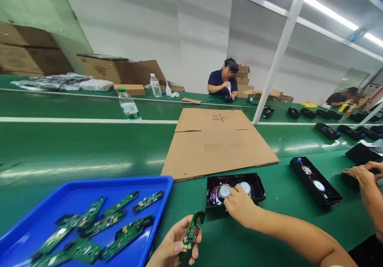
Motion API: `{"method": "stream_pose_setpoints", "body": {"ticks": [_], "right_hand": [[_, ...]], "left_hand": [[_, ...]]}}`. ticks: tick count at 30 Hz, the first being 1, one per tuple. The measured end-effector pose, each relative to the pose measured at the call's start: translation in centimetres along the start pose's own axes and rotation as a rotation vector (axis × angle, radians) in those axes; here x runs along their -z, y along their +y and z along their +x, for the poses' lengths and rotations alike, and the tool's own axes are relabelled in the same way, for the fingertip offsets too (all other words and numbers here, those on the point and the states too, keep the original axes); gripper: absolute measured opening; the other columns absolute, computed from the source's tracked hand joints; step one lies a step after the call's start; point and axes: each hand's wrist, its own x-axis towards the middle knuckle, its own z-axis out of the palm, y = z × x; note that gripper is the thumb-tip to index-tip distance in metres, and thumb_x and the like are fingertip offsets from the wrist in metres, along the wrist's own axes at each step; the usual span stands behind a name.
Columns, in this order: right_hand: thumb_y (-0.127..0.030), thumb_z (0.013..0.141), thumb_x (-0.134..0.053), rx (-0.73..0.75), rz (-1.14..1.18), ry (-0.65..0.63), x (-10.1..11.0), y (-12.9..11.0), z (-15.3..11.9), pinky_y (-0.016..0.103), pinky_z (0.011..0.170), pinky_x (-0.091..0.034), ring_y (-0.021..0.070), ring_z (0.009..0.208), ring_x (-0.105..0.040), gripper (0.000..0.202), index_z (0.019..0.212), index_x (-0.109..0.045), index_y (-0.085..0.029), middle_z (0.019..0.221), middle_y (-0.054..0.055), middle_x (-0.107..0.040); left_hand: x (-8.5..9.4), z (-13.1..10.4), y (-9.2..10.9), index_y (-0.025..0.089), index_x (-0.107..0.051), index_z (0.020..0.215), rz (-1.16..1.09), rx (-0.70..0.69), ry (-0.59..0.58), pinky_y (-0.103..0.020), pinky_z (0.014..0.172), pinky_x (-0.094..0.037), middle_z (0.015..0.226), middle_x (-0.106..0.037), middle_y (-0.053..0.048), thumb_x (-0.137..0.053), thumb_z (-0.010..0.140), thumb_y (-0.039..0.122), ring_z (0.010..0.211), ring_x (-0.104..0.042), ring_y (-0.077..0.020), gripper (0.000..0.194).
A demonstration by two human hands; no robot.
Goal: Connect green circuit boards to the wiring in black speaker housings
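Observation:
My left hand (176,241) is closed around a green circuit board (192,235), held tilted above the bench. A black speaker housing (260,187) lies open in front of me, with two round silver speakers (244,187) and red and blue wires (214,195) inside. Into this housing reaches my right hand (239,205), its fingers drawn together between the speakers; whatever they pinch is hidden. Left of my left hand stands a blue tray (163,207) with several loose circuit boards (128,232) in it.
A flat cardboard sheet (220,147) lies beyond the housing. Another open housing (315,181) is to the right, near a co-worker's hands (363,175). A water bottle (129,106) stands on the green bench (74,143). Another person (223,81) works across from me.

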Motion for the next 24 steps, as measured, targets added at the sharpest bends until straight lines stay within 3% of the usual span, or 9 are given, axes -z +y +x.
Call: {"method": "stream_pose_setpoints", "body": {"ticks": [4,8,11,13,16,18,21,24], "right_hand": [[-0.008,0.08,-0.051,0.053,0.08,0.018,0.0,-2.4,-0.1,0.035,0.068,-0.039,0.0215,0.075,-0.054,0.015,0.07,-0.059,-0.016,0.066,0.008,-0.064],[-0.032,0.081,-0.06,-0.01,0.162,0.04,1.4,-2.4,1.1,0.037,0.065,-0.041,0.0254,0.077,-0.055,0.018,0.082,-0.06,-0.014,0.075,0.011,-0.064],[-0.034,0.084,-0.054,-0.109,0.419,0.076,3.4,-2.3,2.5,0.033,0.065,-0.045,0.0217,0.079,-0.057,0.029,0.106,-0.054,-0.016,0.09,0.009,-0.062],[-0.022,0.086,-0.048,-0.157,0.646,0.122,4.7,-2.5,3.4,0.028,0.065,-0.045,0.0167,0.076,-0.058,0.016,0.099,-0.057,-0.02,0.086,0.004,-0.062],[-0.013,0.08,-0.046,-0.246,0.874,0.271,6.0,-2.7,4.4,0.024,0.058,-0.044,0.0126,0.063,-0.054,0.015,0.075,-0.058,-0.02,0.069,0.0,-0.057],[-0.015,0.078,-0.048,-0.307,0.999,0.385,6.3,-2.5,4.7,0.023,0.056,-0.044,0.0119,0.061,-0.052,0.014,0.071,-0.059,-0.02,0.068,0.0,-0.053],[-0.022,0.078,-0.055,-0.345,1.224,0.498,6.1,-2.1,4.7,0.026,0.064,-0.049,0.0148,0.077,-0.056,0.011,0.072,-0.063,-0.021,0.086,0.004,-0.056],[-0.027,0.08,-0.057,-0.311,1.506,0.491,6.1,-2.2,4.5,0.028,0.063,-0.053,0.0154,0.073,-0.061,0.009,0.079,-0.065,-0.022,0.084,0.004,-0.062]], "left_hand": [[0.2,-0.6,1.8,0.015,-0.064,0.086,-0.055,-0.14,0.17,-0.021,0.042,-0.046,0.072,-0.063,-0.004,-0.079,0.049,0.037,0.048,-0.056,-0.0116,0.046],[-1.4,-0.8,4.0,0.017,-0.063,0.092,-0.062,-0.232,0.338,-0.024,0.061,-0.052,0.09,-0.065,-0.004,-0.073,0.062,0.027,0.071,-0.063,-0.0161,0.033],[-2.7,0.1,4.8,0.015,-0.062,0.096,-0.025,-0.243,0.324,-0.03,0.071,-0.052,0.092,-0.066,-0.005,-0.071,0.064,0.023,0.084,-0.064,-0.022,0.034],[-3.0,0.9,4.6,0.015,-0.062,0.096,-0.019,-0.269,0.319,-0.031,0.073,-0.051,0.091,-0.067,-0.006,-0.071,0.063,0.022,0.09,-0.064,-0.0251,0.035],[-2.6,1.5,4.0,0.016,-0.062,0.095,-0.032,-0.304,0.331,-0.032,0.072,-0.05,0.091,-0.067,-0.006,-0.073,0.062,0.023,0.094,-0.063,-0.0287,0.035],[-2.3,1.4,3.7,0.016,-0.062,0.095,-0.046,-0.318,0.329,-0.035,0.075,-0.05,0.089,-0.068,-0.006,-0.074,0.061,0.024,0.094,-0.063,-0.0303,0.037],[-2.2,0.9,3.5,0.015,-0.063,0.095,-0.018,-0.353,0.349,-0.038,0.08,-0.048,0.085,-0.069,-0.007,-0.077,0.058,0.025,0.09,-0.064,-0.0299,0.041],[-2.5,0.5,3.4,0.014,-0.064,0.096,0.08,-0.365,0.36,-0.038,0.083,-0.047,0.087,-0.071,-0.009,-0.077,0.058,0.025,0.092,-0.063,-0.0294,0.041]]}}
